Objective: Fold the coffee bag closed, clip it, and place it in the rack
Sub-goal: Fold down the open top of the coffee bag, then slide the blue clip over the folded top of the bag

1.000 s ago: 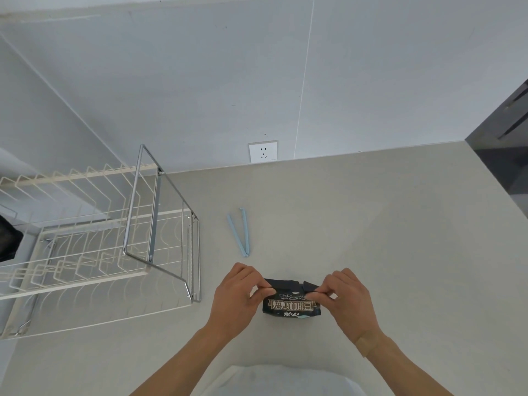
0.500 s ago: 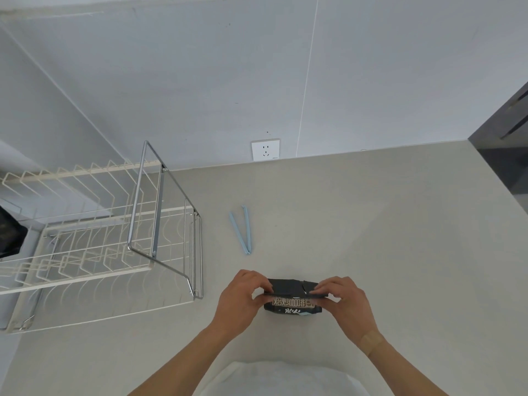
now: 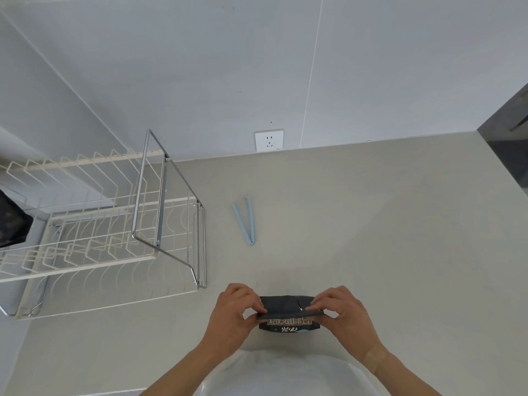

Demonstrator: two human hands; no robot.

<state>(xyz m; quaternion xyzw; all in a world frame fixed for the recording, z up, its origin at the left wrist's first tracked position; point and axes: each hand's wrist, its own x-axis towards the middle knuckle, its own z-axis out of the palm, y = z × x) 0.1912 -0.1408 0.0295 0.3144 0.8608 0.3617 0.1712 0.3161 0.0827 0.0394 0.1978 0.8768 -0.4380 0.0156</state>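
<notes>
Head view, item list. Coffee bag (image 3: 289, 321): dark, white print on front, stood on worktop (image 3: 371, 238) at near edge, close to person's body; top section was folded over flat, fold edge running L–R. Left hand (image 3: 231, 317): fingers curled, thumb and fingertips pinched on bag's left end of fold. Right hand (image 3: 344, 315): same, pinched on right end of fold; adhesive plaster (image 3: 375, 359) on wrist. Both forearms bare, entering from bottom of frame. Clip (image 3: 243, 220): pale blue, two long arms hinged at near end, lay open in narrow V on worktop, beyond the bag and slightly left, well apart from both hands. Rack (image 3: 123, 224): cream wire, two tiers w/ upright dividers, sat on worktop at left, w/ chrome frame (image 3: 160, 201) at its right end; its near right corner was near left hand, not touching. Dark object (image 3: 13, 221) at far left edge by rack, partly cut off, type unclear. Wall socket (image 3: 269, 140): white, on wall above worktop's back edge. Dark unit (image 3: 508, 132) at right edge, detail not legible. White garment (image 3: 285, 375) at bottom centre.
</notes>
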